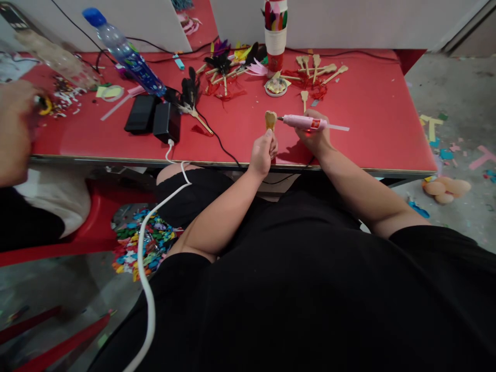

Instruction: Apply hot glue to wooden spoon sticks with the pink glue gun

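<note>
My left hand (264, 150) pinches a small wooden piece (270, 120) with a rounded, lobed top, held upright over the front part of the red table (232, 126). In my right hand (318, 138) is a pink glue gun (304, 122), its metal nozzle pointing left at the wooden piece and close to its edge; whether they touch I cannot tell. A translucent glue stick (339, 127) juts from the gun's rear. Just behind the gun lies a single wooden stick (304, 98). A round dish (276, 87) of small bits sits farther back.
Wooden sticks with red netting (318, 72) lie back right, beside a tall cup (275, 44). Feathered sticks (222, 67), black boxes (166, 121) and a blue-capped bottle (134, 62) stand or lie leftward. Cables cross the table. Another person's hand (17, 124) is at far left.
</note>
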A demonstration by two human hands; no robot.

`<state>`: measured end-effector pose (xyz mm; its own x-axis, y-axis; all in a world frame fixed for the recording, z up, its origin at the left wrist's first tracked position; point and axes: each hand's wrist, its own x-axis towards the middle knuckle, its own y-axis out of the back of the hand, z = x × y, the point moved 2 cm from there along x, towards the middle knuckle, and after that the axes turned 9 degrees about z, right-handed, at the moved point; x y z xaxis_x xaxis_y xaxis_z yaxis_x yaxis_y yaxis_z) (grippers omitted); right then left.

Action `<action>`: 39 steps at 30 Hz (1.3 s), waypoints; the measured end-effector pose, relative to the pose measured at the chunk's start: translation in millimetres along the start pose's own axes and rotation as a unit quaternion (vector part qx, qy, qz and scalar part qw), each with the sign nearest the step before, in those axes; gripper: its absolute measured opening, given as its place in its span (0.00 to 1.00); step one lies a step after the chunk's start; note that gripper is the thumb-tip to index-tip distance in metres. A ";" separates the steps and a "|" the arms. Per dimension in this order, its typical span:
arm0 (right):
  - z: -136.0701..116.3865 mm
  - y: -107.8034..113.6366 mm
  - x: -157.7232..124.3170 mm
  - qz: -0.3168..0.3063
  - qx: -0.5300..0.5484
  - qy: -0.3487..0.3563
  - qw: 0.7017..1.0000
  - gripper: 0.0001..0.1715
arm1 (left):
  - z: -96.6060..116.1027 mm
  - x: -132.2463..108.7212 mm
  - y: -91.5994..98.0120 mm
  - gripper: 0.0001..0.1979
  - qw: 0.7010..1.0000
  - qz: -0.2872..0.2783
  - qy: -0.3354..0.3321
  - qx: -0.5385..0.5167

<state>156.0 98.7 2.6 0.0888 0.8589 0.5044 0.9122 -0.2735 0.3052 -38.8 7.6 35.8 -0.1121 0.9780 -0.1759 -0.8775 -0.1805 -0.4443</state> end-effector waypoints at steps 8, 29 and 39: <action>-16.4 1.3 -2.2 0.004 0.015 -0.013 1.000 0.38 | -0.9 0.9 2.4 0.30 1.000 0.005 0.002 0.012; -2.5 -8.5 -5.3 -0.022 -0.004 0.008 1.000 0.27 | -9.5 6.8 2.8 0.22 1.000 0.029 -0.004 0.005; -6.3 -9.7 -7.0 -0.033 -0.005 0.029 0.999 0.27 | -18.7 14.1 10.1 0.24 0.999 0.022 -0.032 -0.008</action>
<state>144.0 92.6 1.2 0.0058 0.8487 0.5288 0.9113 -0.2223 0.3467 -40.6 17.6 12.4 -0.1808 0.9734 -0.1404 -0.8639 -0.2254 -0.4504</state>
